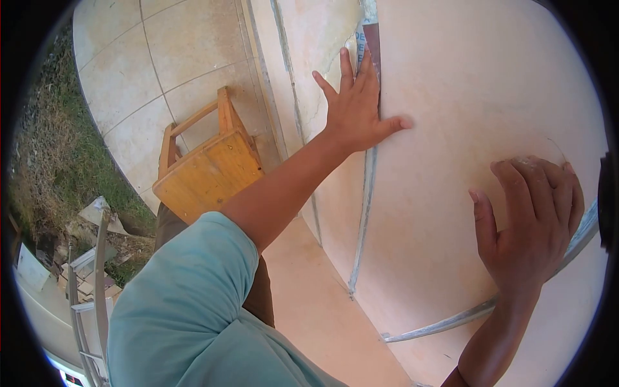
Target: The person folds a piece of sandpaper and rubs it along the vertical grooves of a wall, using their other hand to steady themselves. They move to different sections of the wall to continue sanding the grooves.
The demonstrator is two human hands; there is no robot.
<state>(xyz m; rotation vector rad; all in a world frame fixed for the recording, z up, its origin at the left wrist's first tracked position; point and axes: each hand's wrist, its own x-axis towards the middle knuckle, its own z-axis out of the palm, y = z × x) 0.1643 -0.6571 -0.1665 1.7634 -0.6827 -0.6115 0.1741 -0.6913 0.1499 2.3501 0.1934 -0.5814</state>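
My left hand (356, 109) is spread against a pale pink wall (445, 84), fingers pointing up and thumb out to the right. Its fingertips lie over a strip with blue printed letters (360, 42) beside a dark brown band (371, 35). Below the palm, a narrow grey strip (366, 193) runs down the wall. To the right, my right hand (532, 216) is at the wall with fingers bent and thumb held apart; nothing shows in it. Behind its wrist passes a curved grey strip (451, 322).
A yellow wooden stool (209, 174) stands on the tiled floor (193, 39) at left. Beyond the tiles are grass (58, 135), stacked blocks (84, 284) and a metal ladder (97, 277). Cracked plaster (316, 58) borders the printed strip.
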